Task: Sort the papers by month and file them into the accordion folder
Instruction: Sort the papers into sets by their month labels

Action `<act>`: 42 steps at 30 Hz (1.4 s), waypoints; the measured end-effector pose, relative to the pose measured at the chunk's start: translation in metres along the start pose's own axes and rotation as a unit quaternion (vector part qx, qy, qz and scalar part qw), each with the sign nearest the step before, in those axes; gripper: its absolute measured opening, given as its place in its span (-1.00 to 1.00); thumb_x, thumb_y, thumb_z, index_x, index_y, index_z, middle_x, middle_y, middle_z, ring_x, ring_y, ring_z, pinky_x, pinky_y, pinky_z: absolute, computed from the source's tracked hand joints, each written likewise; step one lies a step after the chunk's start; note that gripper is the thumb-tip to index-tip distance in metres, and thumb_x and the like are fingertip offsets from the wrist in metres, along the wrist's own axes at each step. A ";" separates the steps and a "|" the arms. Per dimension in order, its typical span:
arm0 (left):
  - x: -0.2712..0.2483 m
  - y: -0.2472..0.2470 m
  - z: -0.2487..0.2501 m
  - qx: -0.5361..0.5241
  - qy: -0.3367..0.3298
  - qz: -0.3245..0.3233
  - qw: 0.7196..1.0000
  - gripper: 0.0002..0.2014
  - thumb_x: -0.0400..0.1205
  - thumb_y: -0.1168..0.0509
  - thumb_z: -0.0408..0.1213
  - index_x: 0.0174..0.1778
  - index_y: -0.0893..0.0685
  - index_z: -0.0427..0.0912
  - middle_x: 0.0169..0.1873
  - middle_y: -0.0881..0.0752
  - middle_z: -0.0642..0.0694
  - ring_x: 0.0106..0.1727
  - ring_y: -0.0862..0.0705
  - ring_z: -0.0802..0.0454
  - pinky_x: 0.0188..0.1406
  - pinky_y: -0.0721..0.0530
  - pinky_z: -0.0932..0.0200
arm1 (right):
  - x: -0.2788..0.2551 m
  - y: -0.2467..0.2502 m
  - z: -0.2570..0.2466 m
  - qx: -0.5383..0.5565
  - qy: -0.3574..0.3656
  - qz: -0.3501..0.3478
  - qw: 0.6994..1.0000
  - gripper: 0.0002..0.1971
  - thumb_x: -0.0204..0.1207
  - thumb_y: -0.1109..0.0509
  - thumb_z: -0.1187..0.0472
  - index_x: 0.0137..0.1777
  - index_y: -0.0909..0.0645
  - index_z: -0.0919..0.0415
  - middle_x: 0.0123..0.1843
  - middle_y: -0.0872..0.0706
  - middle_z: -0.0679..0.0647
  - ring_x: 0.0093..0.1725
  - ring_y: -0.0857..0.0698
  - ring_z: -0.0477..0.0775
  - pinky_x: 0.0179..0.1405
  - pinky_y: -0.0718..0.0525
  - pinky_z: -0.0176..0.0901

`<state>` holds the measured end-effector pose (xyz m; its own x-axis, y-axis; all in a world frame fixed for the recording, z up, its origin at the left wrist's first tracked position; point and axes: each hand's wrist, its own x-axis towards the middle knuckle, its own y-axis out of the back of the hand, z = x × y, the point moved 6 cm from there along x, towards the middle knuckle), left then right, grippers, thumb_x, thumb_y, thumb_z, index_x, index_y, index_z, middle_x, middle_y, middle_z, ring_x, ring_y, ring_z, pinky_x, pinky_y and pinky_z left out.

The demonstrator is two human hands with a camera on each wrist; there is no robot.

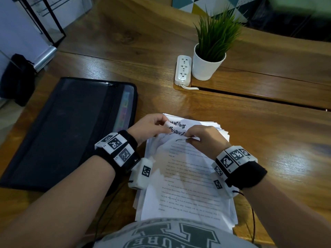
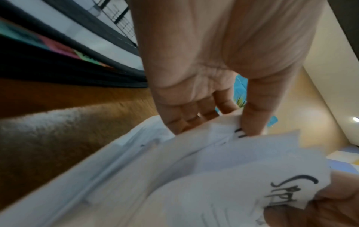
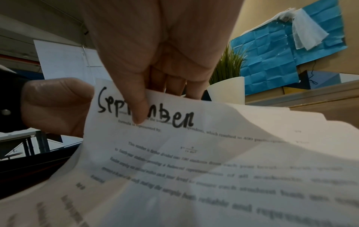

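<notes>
**Both hands leafing through the far edge of the paper stack**

On the wooden table (image 1: 232, 122), directly in front of the person: a stack of papers (image 1: 188, 185), printed text facing up, edges fanned and uneven. At its far end, top corners lifted and curled back. Left hand (image 1: 148, 126) pinching the raised corner of one sheet between thumb and fingers, a handwritten "August" readable there from the head view, with part of another month word on the sheet beneath. Right hand (image 1: 206, 138) pinching another sheet (image 3: 194, 153) just beside it, thumb pressed on top, fingers curled under; "September" written in black marker across that sheet's top, partly covered by the thumb. Both grips closed on paper, hands close together, nearly touching.

To the left of the stack, lying flat: the black accordion folder (image 1: 71, 131), mesh front up, coloured tabs showing along its right edge. Apart from the papers, untouched by either hand.

Farther back on the table: a white power strip (image 1: 183, 69) just beside a white pot with a green plant (image 1: 211, 51). On the wall behind, seen from the right wrist: a blue creased sheet (image 3: 281, 53).
</notes>
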<state>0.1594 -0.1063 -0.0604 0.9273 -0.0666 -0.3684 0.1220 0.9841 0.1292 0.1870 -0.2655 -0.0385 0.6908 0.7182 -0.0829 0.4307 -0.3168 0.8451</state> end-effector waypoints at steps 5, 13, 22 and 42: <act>-0.006 0.017 -0.002 -0.016 -0.083 0.163 0.983 -0.75 0.43 -0.44 -0.61 -0.37 -0.74 -0.14 -0.29 -0.77 -0.04 -0.19 -0.74 0.12 -0.17 -0.71 0.22 | 0.005 0.007 0.004 -0.012 -0.031 0.022 0.999 -0.84 0.53 -0.36 0.31 0.10 -0.57 0.23 -0.03 -0.75 0.14 -0.06 -0.70 0.21 -0.09 -0.65 -0.01; -0.014 0.011 -0.013 0.014 -0.051 0.117 0.992 -0.77 0.51 -0.27 -0.64 -0.30 -0.76 -0.27 -0.13 -0.80 -0.13 0.03 -0.75 0.01 -0.04 -0.73 0.17 | 0.012 0.000 -0.015 0.014 0.060 0.006 0.998 -0.78 0.39 -0.46 0.41 -0.03 -0.79 0.16 -0.10 -0.83 0.07 -0.15 -0.79 0.07 -0.13 -0.76 0.01; -0.003 0.020 -0.026 0.215 0.016 0.242 0.946 -0.71 0.51 -0.45 -0.28 0.12 -0.61 -0.14 0.04 -0.57 0.01 0.02 -0.58 0.11 -0.02 -0.50 0.29 | -0.003 -0.006 -0.016 0.025 0.037 -0.039 0.998 -0.76 0.41 -0.44 0.42 -0.02 -0.80 0.13 0.00 -0.81 0.00 0.00 -0.76 -0.02 0.06 -0.66 -0.20; -0.009 0.013 -0.012 -0.030 -0.045 0.171 0.984 -0.70 0.42 -0.52 -0.44 0.01 -0.65 -0.15 -0.13 -0.79 0.00 -0.16 -0.77 0.21 -0.20 -0.72 0.33 | -0.010 0.007 -0.014 0.045 0.071 0.063 0.994 -0.76 0.36 -0.52 0.40 -0.03 -0.79 0.11 0.20 -0.72 0.09 0.19 -0.68 0.15 0.13 -0.70 0.01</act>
<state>0.1485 -0.0913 -0.0662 0.9387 0.2580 -0.2288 -0.2206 0.9592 0.1766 0.1752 -0.2660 -0.0240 0.6564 0.7474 0.1023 0.3995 -0.4594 0.7933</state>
